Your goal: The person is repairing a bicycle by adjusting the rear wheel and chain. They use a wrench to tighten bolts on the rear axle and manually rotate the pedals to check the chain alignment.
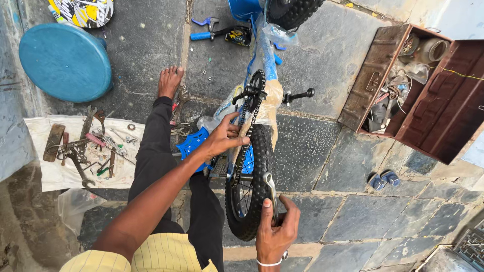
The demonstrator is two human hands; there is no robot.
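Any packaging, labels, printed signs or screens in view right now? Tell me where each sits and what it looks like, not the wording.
Printed round panel: top left, above the blue stool; white, yellow and black graphics.
Clear plastic wrap: on the bicycle frame near the front tyre; crumpled, see-through.
Tan wrapping: around the frame beside the chainring.
Clear plastic bag: bottom left on the ground, crumpled.
Decal on handlebar part: top centre, yellow and black.
No screens.
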